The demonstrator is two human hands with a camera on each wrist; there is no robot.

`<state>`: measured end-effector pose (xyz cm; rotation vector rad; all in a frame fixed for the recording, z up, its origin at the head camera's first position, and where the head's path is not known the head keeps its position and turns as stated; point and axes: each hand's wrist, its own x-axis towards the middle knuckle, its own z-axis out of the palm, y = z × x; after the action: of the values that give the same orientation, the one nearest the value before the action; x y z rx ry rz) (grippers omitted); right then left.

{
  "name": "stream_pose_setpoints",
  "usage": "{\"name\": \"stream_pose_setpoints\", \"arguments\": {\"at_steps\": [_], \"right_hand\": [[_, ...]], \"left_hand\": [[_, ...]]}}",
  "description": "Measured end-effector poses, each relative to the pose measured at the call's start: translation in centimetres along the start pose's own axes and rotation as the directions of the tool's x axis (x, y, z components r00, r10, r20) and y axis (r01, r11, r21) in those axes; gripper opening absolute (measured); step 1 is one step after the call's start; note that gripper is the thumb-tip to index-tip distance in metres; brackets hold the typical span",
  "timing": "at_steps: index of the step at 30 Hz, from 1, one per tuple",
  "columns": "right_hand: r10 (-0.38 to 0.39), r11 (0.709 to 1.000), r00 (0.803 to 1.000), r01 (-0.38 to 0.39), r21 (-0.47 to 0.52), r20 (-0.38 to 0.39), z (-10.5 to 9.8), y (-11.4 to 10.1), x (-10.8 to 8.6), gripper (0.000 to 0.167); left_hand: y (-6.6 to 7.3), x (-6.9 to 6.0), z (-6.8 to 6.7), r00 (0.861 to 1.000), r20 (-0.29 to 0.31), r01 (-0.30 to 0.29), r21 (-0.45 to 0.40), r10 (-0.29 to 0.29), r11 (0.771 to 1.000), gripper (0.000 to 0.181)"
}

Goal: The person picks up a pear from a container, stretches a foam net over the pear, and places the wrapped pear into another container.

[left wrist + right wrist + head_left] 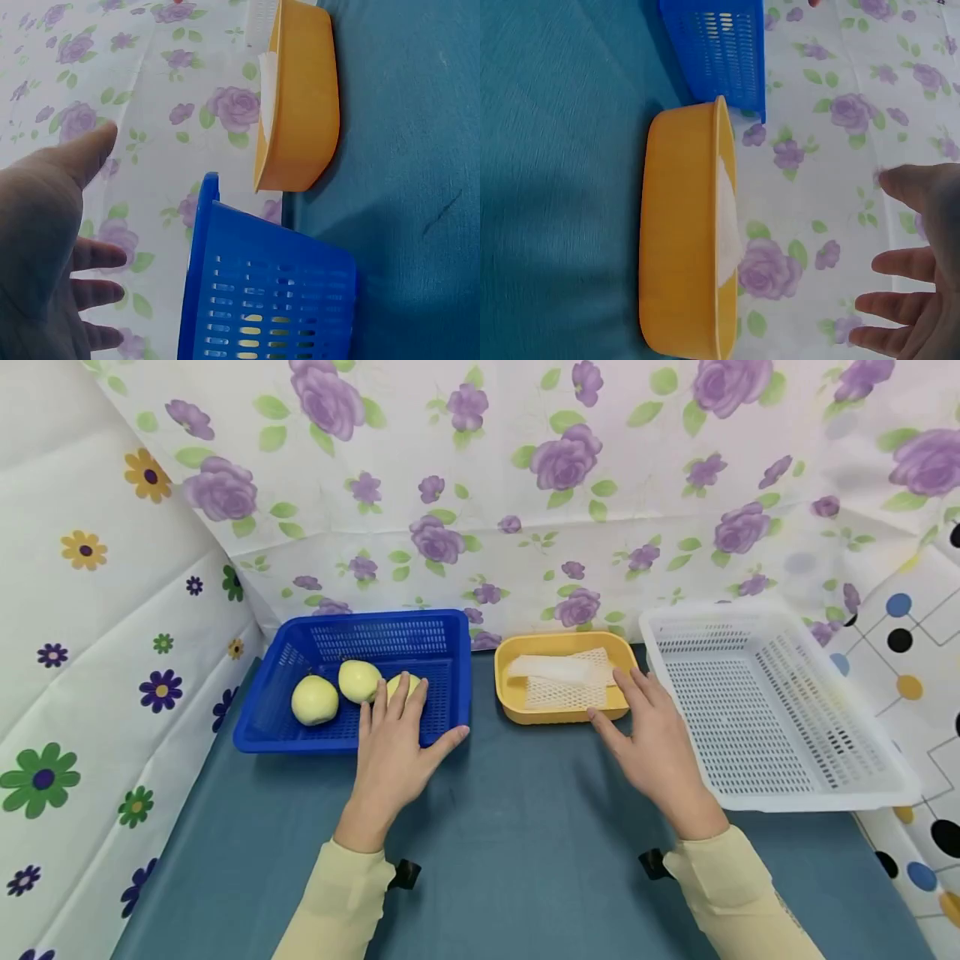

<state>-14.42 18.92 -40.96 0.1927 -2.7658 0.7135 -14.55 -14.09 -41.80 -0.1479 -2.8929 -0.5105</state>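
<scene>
In the head view my left hand (395, 743) hovers over the front right of a blue basket (352, 747), fingers spread and holding nothing. Inside the basket lie three pale yellow-green apples (314, 700), the right one partly hidden behind the fingers. My right hand (652, 743) is held above the right end of a yellow tray (517, 714), with its fingers apart. White foam net sleeves (562, 693) lie in that tray. Both wrist views show the left hand (45, 247) and the right hand (922, 262) raised higher than the container rims, with nothing in them.
A white perforated basket (825, 797) stands at the right, close to my right hand. All three containers rest on a blue-green tabletop (510, 860). Behind it hangs a flowered cloth (510, 552), and patterned cloths line both sides.
</scene>
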Motion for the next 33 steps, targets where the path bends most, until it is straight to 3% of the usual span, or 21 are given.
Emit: {"name": "stream_pose_setpoints", "arguments": {"at_steps": [8, 15, 33], "right_hand": [[0.045, 0.987, 0.998, -0.037, 0.157, -0.046, 0.5, -0.4, -0.3, 0.059], [0.126, 0.984, 0.991, -0.12, 0.133, -0.035, 1.4, -0.5, -0.7, 0.048], [0.134, 0.968, 0.99, -0.122, 0.219, -0.041, 2.4, -0.5, -0.9, 0.043]], "left_hand": [[0.3, -0.1, -0.3, 0.995, -0.093, -0.041, -0.091, 0.033, 0.995, 0.071], [0.2, -0.6, 0.2, 0.993, -0.115, -0.02, -0.175, 0.0, 0.984, 0.046], [-0.7, 0.0, 0.3, 0.991, -0.136, -0.01, -0.175, -0.014, 0.985, 0.041]]}}
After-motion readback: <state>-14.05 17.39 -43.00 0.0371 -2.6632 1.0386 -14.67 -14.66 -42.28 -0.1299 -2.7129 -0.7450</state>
